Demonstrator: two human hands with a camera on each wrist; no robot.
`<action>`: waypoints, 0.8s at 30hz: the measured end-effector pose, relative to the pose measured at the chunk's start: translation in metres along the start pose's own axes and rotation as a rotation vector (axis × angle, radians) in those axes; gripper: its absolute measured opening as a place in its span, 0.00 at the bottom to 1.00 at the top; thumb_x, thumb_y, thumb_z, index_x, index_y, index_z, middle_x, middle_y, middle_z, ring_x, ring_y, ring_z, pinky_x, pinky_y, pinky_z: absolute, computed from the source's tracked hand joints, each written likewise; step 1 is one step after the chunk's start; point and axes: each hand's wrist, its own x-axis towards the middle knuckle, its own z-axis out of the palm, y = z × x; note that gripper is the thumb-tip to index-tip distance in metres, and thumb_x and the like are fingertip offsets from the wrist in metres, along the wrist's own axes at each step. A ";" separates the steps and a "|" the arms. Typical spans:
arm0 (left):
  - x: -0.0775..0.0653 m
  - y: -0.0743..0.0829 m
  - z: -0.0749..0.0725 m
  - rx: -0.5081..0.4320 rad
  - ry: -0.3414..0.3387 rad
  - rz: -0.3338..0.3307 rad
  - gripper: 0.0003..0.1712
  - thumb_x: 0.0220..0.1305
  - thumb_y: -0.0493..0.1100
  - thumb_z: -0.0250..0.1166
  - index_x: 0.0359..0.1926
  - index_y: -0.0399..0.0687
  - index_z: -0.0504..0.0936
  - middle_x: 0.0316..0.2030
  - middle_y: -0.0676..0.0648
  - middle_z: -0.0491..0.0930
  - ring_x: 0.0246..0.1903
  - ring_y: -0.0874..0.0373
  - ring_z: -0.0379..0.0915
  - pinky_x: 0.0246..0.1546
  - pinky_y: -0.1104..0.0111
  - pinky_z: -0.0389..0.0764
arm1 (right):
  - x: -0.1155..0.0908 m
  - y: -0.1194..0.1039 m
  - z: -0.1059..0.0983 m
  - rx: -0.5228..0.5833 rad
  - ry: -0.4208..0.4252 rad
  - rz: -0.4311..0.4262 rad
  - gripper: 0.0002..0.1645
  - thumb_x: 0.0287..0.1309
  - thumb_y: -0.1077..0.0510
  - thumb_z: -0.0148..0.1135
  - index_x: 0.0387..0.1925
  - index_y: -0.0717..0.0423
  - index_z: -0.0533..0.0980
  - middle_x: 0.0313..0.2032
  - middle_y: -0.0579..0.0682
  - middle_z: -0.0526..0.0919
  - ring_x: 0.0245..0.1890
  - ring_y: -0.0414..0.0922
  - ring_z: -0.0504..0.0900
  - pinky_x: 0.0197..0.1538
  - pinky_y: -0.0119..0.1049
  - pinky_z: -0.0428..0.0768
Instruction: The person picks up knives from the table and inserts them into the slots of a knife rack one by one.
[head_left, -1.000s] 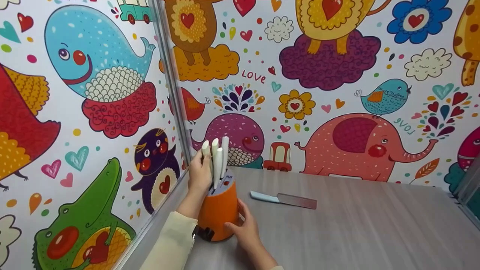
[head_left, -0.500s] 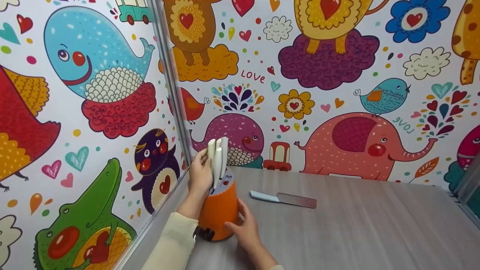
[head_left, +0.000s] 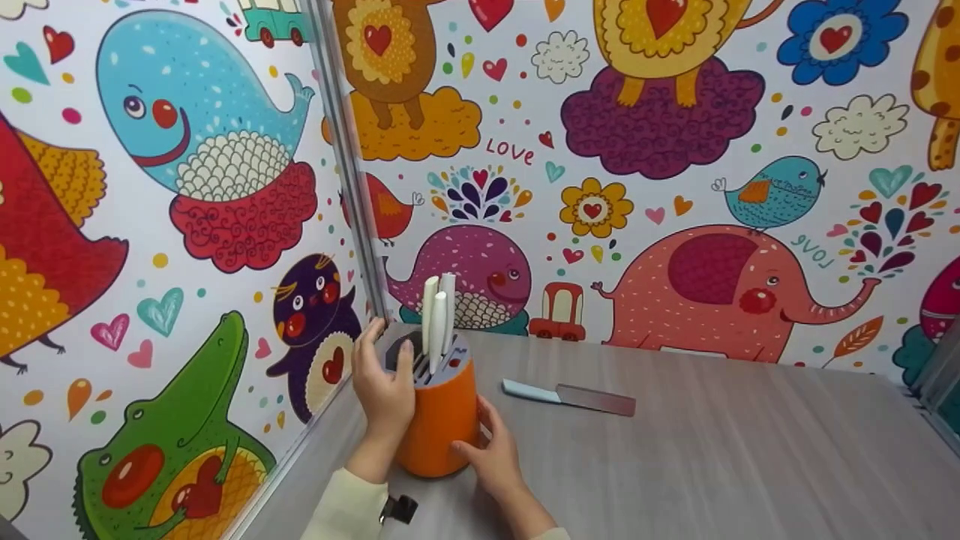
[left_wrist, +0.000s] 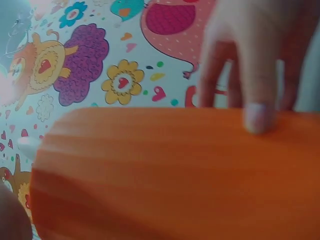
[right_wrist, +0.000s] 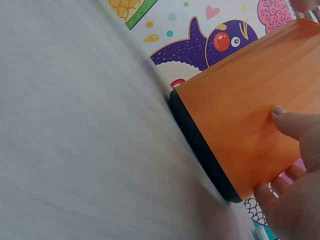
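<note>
An orange knife block with a grey slotted top stands upright on the table, its dark base showing in the right wrist view. Pale knife handles rise from its slots. My left hand is at the block's upper left side, thumb by the rim and fingers extended, below the handles and holding no knife. With thumb and fingers spread around the lower right side, my right hand grips the block. Part of a handle shows past the block's top in the left wrist view.
A cleaver with a light blue handle lies flat on the grey wood-look table, right of the block. Cartoon-printed walls bound the table at the back and left. A black clip-like piece sits at the left cuff.
My left hand has let go of the knife handles and come down to the block's rim. The handles now stand closer together, further right. My right hand keeps its grip.
</note>
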 end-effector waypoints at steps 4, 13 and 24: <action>-0.017 -0.021 -0.008 -0.020 -0.067 0.017 0.49 0.52 0.45 0.73 0.73 0.44 0.61 0.71 0.42 0.64 0.69 0.46 0.59 0.70 0.40 0.58 | 0.000 0.001 -0.001 -0.009 0.007 -0.021 0.51 0.51 0.55 0.75 0.73 0.43 0.60 0.72 0.51 0.66 0.72 0.53 0.64 0.71 0.53 0.65; -0.039 -0.060 -0.015 -0.148 -0.263 -0.247 0.63 0.48 0.48 0.77 0.78 0.53 0.46 0.76 0.42 0.51 0.74 0.44 0.51 0.74 0.42 0.52 | -0.002 0.001 -0.001 -0.013 0.009 -0.007 0.49 0.51 0.57 0.75 0.73 0.46 0.61 0.72 0.53 0.66 0.72 0.54 0.65 0.71 0.53 0.66; -0.034 -0.063 -0.006 -0.209 -0.285 -0.319 0.60 0.48 0.47 0.78 0.77 0.56 0.51 0.71 0.44 0.64 0.64 0.49 0.66 0.70 0.58 0.67 | 0.000 0.005 -0.004 -0.008 -0.004 -0.010 0.49 0.49 0.54 0.76 0.72 0.42 0.63 0.71 0.50 0.68 0.71 0.52 0.67 0.70 0.52 0.67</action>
